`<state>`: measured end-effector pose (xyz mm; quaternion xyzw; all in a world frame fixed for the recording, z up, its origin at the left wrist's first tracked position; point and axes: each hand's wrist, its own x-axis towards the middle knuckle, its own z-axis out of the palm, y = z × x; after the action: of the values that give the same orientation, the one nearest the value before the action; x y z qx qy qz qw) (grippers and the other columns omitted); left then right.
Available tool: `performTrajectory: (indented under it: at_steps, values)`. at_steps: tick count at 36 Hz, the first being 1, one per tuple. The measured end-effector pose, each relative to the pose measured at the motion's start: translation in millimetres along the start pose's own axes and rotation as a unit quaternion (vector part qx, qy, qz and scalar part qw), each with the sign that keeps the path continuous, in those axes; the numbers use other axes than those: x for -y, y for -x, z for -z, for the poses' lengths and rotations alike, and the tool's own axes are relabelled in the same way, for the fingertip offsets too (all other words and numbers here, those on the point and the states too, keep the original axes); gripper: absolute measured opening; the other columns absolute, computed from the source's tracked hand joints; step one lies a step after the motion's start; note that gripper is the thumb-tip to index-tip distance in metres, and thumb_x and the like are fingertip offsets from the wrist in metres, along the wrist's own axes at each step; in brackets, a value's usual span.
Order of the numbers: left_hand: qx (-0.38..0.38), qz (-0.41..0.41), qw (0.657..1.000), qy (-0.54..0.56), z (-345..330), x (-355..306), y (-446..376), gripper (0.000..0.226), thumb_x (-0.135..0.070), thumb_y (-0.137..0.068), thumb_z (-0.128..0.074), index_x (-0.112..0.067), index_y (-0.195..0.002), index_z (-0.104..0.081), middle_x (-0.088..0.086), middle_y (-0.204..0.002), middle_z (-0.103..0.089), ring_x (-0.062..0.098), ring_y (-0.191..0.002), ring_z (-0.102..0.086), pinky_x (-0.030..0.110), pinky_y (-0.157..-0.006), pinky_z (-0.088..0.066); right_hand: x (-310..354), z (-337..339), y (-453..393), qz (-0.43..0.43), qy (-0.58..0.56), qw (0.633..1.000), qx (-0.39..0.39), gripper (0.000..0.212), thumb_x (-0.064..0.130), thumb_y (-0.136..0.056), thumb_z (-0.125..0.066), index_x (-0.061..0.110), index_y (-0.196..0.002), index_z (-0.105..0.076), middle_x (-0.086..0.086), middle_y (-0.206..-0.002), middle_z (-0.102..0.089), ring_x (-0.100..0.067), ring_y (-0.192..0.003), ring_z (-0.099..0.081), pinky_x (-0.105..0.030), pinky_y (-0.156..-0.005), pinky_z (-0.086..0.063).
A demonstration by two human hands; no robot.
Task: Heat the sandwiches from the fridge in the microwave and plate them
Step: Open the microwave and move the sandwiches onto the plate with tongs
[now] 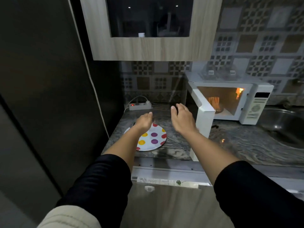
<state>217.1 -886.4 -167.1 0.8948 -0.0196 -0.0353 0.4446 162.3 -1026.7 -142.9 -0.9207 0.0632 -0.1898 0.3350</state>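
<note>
Sandwiches [213, 102]: right of centre of the frame, inside the lit microwave [256, 104]; seen only as an orange-lit upright shape on what looks like a dish; count and wrapping cannot be told
Microwave door [203, 117]: swung open toward the camera, edge-on just right of the right hand; cavity lamp on
Left hand [144, 121]: centre frame, over the far rim of the plate; fingers loosely curled, holding nothing; whether it touches the plate cannot be told
Right hand [182, 120]: just right of the left, fingers spread and relaxed, empty; close beside the door, apart from the food
Plate [154, 139]: white with red, yellow and purple dots; bare, lying flat on the counter at lower centre
Step in hand (judgement): heated food to come out and go onto the plate; nothing plated yet
Doing it well (judgement): right hand goes round the door edge, not across it; grip the dish rim, low and level, since it may be hot; left hand steadies the plate; short carry leftward
Risk (judgement): open door juts over the counter edge, easy to knock
Counter [230, 142]: grey veined stone, glossy; sink [286, 127] at far right
Power strip [139, 105]: against the back wall above the plate, red switch lit
Room: dim; patterned tiles behind; wood-grain cabinet [148, 48] at top centre; dark tall panel, probably the fridge [41, 79], filling the left
</note>
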Motion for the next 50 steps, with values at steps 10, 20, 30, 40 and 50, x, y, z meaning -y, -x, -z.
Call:
performTrajectory:
  at_steps: [10,20,30,40,50]
  values:
    - [-0.019,0.076,0.992,-0.101,23.1,70.1,-36.4,0.042,-0.027,-0.1,-0.042,-0.006,-0.137,-0.05,0.016,-0.136,-0.054,0.032,-0.122,-0.052,0.032,-0.093,-0.044,-30.0,-91.4,-32.1,-0.111,0.031,0.989,0.093,0.043,0.028,-0.101,-0.038,-0.001,-0.13,-0.052,-0.024,-0.135,-0.051,-0.037,-0.123,-0.049,-0.035,-0.097,-0.041]
    - [0.049,0.198,0.964,-0.168,7.2,129.0,-119.3,0.07,-0.04,-0.087,-0.065,-0.004,-0.141,-0.041,0.015,-0.142,-0.046,0.029,-0.127,-0.049,0.031,-0.099,-0.043,-80.4,-165.2,-102.2,-0.246,0.045,0.951,0.184,0.046,0.02,-0.09,-0.052,-0.001,-0.131,-0.049,-0.023,-0.136,-0.049,-0.036,-0.122,-0.051,-0.033,-0.094,-0.045]
    - [0.022,0.239,0.949,-0.206,-24.1,156.6,-180.1,0.063,-0.04,-0.097,-0.047,-0.004,-0.146,-0.031,0.019,-0.146,-0.04,0.035,-0.132,-0.043,0.036,-0.103,-0.04,-101.3,-192.5,-148.0,-0.299,0.077,0.924,0.227,0.045,0.018,-0.086,-0.054,-0.001,-0.127,-0.052,-0.02,-0.129,-0.057,-0.032,-0.113,-0.059,-0.03,-0.076,-0.047]
    - [0.008,0.216,0.933,-0.287,-29.4,163.0,-194.9,0.043,-0.029,-0.097,-0.041,-0.01,-0.136,-0.043,0.017,-0.132,-0.054,0.033,-0.121,-0.053,0.036,-0.095,-0.044,-107.5,-203.3,-161.6,-0.291,0.089,0.919,0.25,0.038,0.015,-0.095,-0.048,-0.004,-0.128,-0.054,-0.018,-0.134,-0.055,-0.031,-0.12,-0.056,-0.03,-0.085,-0.047]
    - [-0.02,0.201,0.946,-0.252,-14.3,156.3,-164.9,0.036,-0.025,-0.095,-0.045,-0.014,-0.128,-0.053,0.016,-0.127,-0.058,0.032,-0.12,-0.053,0.033,-0.09,-0.047,-91.8,-185.9,-139.5,-0.329,0.006,0.917,0.226,0.027,0.012,-0.094,-0.05,-0.005,-0.111,-0.062,-0.021,-0.117,-0.063,-0.032,-0.092,-0.063,-0.032,-0.065,-0.048]
